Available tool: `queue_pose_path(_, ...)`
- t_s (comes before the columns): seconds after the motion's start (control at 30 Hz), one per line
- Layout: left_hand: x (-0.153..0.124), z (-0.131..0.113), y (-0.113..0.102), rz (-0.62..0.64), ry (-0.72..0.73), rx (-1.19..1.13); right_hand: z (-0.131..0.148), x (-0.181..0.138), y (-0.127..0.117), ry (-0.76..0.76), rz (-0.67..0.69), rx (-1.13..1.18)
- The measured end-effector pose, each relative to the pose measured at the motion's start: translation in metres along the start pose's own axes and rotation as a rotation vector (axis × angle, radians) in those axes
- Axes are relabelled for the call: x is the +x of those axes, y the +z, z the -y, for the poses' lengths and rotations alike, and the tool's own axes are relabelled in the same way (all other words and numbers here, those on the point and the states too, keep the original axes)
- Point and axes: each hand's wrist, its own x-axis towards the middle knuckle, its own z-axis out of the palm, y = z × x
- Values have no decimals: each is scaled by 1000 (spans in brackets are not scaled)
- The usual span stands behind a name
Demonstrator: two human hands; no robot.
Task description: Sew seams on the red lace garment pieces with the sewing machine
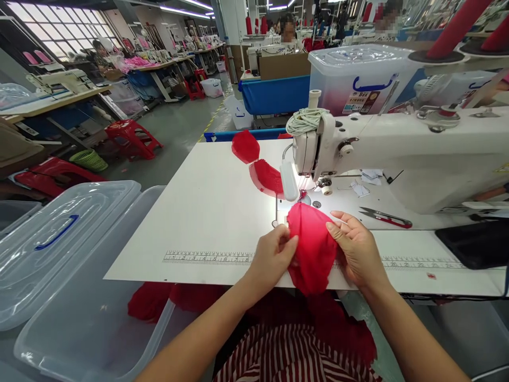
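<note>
A red fabric piece [312, 244] is stretched between my two hands, just in front of the needle area of a white sewing machine [382, 138]. My left hand [274, 254] pinches its left edge between thumb and fingers. On the other side, my right hand [353, 244] grips the right edge with thumb and forefinger. The cloth hangs over the table's front edge toward my lap. Two more red pieces lie behind: a rounded one [245, 147] and a curved one [265, 178] touching the machine's white front attachment.
Thread snips [385, 217] and a black phone-like object [475, 245] lie right on the white table [191, 212], which has a printed ruler along its front. A clear plastic bin [95, 313] with red cloth stands at left. Small paper scraps [360, 188] lie behind the snips.
</note>
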Motion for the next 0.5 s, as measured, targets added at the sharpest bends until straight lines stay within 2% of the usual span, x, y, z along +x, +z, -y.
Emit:
queue_pose_path(0.07, -7, 5, -13, -119, -26, 225, 3, 3, -10, 20, 54, -161)
queue_pose_path(0.13, -11, 8, -21, -245, 28, 552, 4, 7, -18, 18, 141, -321)
queue_pose_path(0.2, -11, 9, -22, -319, 208, 756, 6, 10, -23, -28, 192, -444)
queue_pose_path(0.23, -9, 8, -19, -302, 335, 787, 7, 11, -23, -62, 195, -485)
queue_pose_path(0.3, -3, 4, -12, -136, 528, 754, 11, 10, -19, -107, 186, -505)
queue_pose_path(0.33, 0, 1, -7, -20, 549, 720, 13, 9, -15, -107, 190, -466)
queue_pose_path(0.37, 4, -3, -3, 83, 519, 683, 16, 8, -11, -94, 193, -400)
queue_pose_path(0.43, 10, -10, 5, 217, 352, 552, 21, 4, -3, -57, 184, -254)
queue_pose_path(0.5, 14, -16, 10, 309, 178, 252, 25, 0, 4, -31, 186, -176)
